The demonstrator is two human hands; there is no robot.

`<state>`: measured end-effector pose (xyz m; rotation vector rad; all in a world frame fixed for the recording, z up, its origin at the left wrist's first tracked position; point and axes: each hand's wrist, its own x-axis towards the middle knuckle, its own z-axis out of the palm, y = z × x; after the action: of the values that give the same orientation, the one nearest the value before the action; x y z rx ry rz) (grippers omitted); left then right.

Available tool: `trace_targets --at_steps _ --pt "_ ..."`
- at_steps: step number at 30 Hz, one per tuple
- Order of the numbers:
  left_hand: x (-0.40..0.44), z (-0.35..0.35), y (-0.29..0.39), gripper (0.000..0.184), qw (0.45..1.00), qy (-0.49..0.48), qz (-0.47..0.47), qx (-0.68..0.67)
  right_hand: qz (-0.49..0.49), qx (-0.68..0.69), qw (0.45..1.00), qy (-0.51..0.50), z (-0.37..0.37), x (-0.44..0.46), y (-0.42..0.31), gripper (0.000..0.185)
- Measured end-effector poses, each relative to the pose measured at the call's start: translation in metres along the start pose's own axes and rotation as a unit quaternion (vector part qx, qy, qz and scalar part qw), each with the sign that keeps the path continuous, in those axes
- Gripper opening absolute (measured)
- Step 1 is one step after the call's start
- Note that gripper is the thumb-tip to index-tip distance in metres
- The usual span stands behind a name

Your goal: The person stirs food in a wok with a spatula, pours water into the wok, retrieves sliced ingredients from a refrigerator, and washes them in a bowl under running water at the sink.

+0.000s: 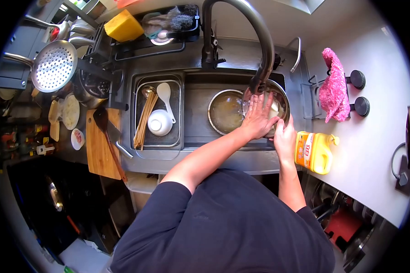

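Note:
Under the faucet (258,84), a metal bowl (284,99) is held tilted at the sink's right end. My right hand (284,139) grips its lower rim, with part of the fingers hidden behind the bowl. Across the bowl's mouth lies my left hand (258,117), its fingers outstretched near the spout. Something whitish (274,109) shows inside beside those fingers; I cannot make out what it is. Just left of the bowl, a round metal basin (210,113) of cloudy water stands in the sink (196,93).
A wire drain basket (135,91) at left holds chopsticks (146,118), a white ladle (164,95) and a white bowl (159,123). A yellow detergent jug (321,154) stands close by my right forearm. Left lies a cutting board (98,154); a pink cloth (333,91) hangs right.

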<state>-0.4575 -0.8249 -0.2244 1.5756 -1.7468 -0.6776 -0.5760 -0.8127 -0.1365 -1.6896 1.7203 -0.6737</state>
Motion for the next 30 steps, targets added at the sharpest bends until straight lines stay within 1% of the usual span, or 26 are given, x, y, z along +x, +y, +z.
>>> trace_targets --at_steps 1,4,7,10,14,17,23,25,28,29,30 --pt "0.0 0.0 0.001 0.092 1.0 0.001 0.0 -0.007 -0.019 -0.017 1.0 0.009 0.001 0.001 0.003 0.048" --pt "0.0 0.005 0.0 0.093 0.999 0.024 0.013 -0.02 -0.019 -0.033 0.999 0.009 -0.004 -0.002 -0.005 0.049" --pt "0.0 0.009 0.0 0.095 0.998 0.041 0.026 -0.037 0.021 -0.068 0.997 -0.014 -0.01 -0.004 -0.021 0.05" --pt "0.002 0.012 0.002 0.096 0.997 0.05 0.029 -0.05 -0.075 -0.113 0.99 0.034 -0.006 -0.004 -0.012 0.052" --pt "0.005 0.023 0.003 0.095 0.989 0.102 0.047 -0.096 -0.098 -0.168 0.98 0.039 -0.01 -0.008 -0.027 0.052" --pt "0.007 0.032 0.004 0.094 0.988 0.119 0.05 -0.084 -0.11 -0.198 0.973 0.038 -0.011 -0.009 -0.03 0.052" --pt "0.009 0.022 0.014 0.095 0.986 0.137 0.065 -0.074 -0.146 -0.215 0.965 0.045 -0.012 -0.01 -0.033 0.054" --pt "0.008 0.027 0.013 0.094 0.985 0.121 0.055 -0.106 -0.163 -0.212 0.962 0.051 -0.011 -0.01 -0.029 0.054" --pt "0.006 0.027 0.013 0.094 0.987 0.097 0.036 -0.123 -0.16 -0.223 0.961 0.049 -0.01 -0.01 -0.029 0.054" --pt "0.005 0.026 0.013 0.094 0.988 0.088 0.029 -0.124 -0.104 -0.206 0.973 0.023 -0.011 -0.009 -0.029 0.052" --pt "0.003 0.025 0.011 0.092 0.995 0.047 0.02 -0.09 -0.048 -0.188 0.981 -0.003 -0.013 -0.005 -0.029 0.051"
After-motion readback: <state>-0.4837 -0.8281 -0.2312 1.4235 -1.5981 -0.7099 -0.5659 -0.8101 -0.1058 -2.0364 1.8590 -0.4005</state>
